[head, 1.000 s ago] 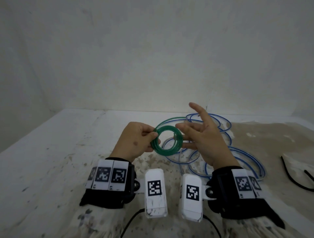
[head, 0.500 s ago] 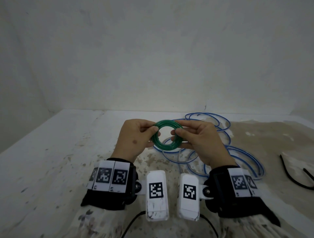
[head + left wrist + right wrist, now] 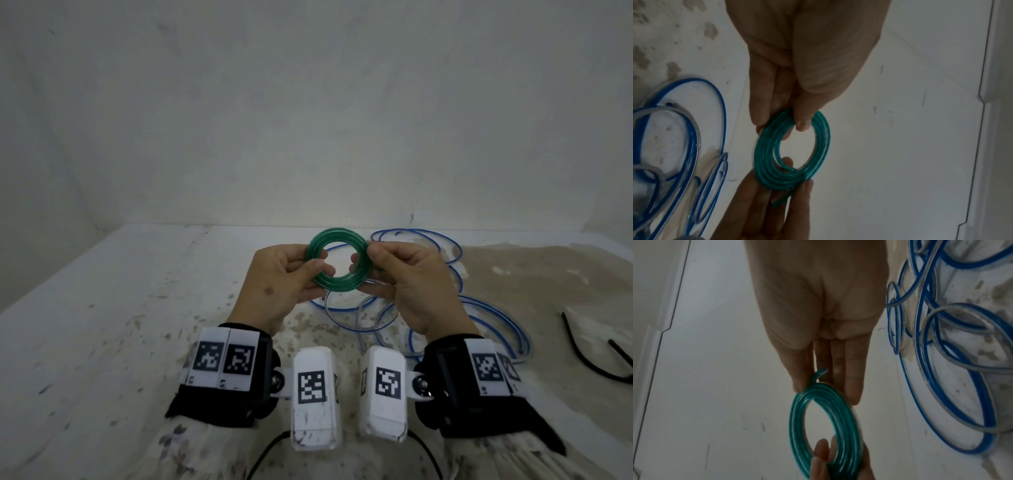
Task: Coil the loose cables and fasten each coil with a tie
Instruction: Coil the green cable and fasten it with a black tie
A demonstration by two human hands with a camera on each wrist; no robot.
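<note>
Coiling done: left hand [image 3: 279,286] and right hand [image 3: 409,284] fingers pinch opposite sides of green coil [image 3: 337,264]. Next: fit 1 tie.

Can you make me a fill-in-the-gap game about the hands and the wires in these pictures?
1. The coil held up between both hands is coloured ____.
2. The loose cable lying on the table is clear with a ____ stripe.
3. The left hand and the right hand pinch ____ sides of the coil.
4. The thin ties at the right edge of the table are coloured ____.

Missing words: green; blue; opposite; black
</note>
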